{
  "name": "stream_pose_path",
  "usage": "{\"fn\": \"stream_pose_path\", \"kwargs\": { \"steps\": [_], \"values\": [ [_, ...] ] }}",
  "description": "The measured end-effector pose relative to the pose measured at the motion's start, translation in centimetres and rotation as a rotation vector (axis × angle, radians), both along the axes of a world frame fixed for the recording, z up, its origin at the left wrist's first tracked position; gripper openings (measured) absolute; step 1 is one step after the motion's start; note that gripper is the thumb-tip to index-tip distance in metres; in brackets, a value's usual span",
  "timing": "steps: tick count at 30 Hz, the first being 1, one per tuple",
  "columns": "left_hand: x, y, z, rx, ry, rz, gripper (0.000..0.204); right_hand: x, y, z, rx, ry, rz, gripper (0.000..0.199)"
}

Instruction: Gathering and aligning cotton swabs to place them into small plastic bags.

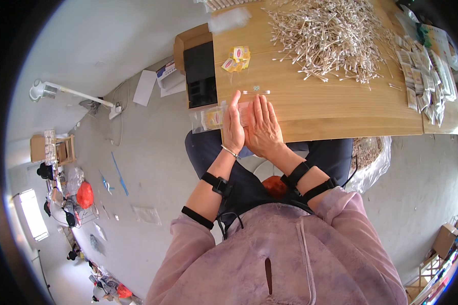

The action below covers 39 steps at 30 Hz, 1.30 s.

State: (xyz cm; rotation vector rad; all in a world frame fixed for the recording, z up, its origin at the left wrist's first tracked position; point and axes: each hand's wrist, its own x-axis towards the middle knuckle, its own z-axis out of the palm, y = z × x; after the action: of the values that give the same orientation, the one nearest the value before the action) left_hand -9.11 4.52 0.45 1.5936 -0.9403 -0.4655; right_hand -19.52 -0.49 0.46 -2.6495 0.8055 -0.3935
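At the near edge of the wooden table (pixel 310 112), a row of pinkish cotton swabs (pixel 244 113) lies partly hidden beneath and between my hands. My left hand (pixel 233 124) stands on its edge along the left side of this row, fingers stretched out together. Flat over the row's right side rests my right hand (pixel 262 126), its fingers straight and close together. To the left, a clear plastic packet (pixel 211 119) with a yellow label and swabs inside touches or nearly touches my left hand. A single cotton swab (pixel 256 92) lies crosswise just beyond my fingertips.
Yellow-and-white cards (pixel 236 59) lie farther left on the table. A big heap of loose swabs (pixel 331 38) covers the far middle. Filled packets (pixel 427 81) pile up at the right. A black bin (pixel 201 76) stands off the left edge; a plastic sack (pixel 370 157) sits below the table.
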Motion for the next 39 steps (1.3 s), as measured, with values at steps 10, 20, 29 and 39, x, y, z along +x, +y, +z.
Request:
{"fn": "stream_pose_path", "kwargs": {
  "steps": [10,20,29,39],
  "values": [
    [1.5,-0.7,0.5,-0.008,0.167,0.018,0.063,1.9,-0.6,-0.3,-0.003,0.007,-0.049,0.069],
    [1.8,-0.2,0.2,-0.049,0.171,-0.019,0.065,1.8,0.2,0.4,0.002,0.051,-0.015,0.071],
    [5.3,3.5,1.7,0.218,-0.451,0.177,0.05,1.6,-0.1,0.3,-0.007,0.001,-0.003,0.076],
    [9.4,6.0,-5.3,0.313,-0.015,0.151,0.062,2.4,0.7,0.7,-0.019,0.006,0.028,0.081]
  ]
}}
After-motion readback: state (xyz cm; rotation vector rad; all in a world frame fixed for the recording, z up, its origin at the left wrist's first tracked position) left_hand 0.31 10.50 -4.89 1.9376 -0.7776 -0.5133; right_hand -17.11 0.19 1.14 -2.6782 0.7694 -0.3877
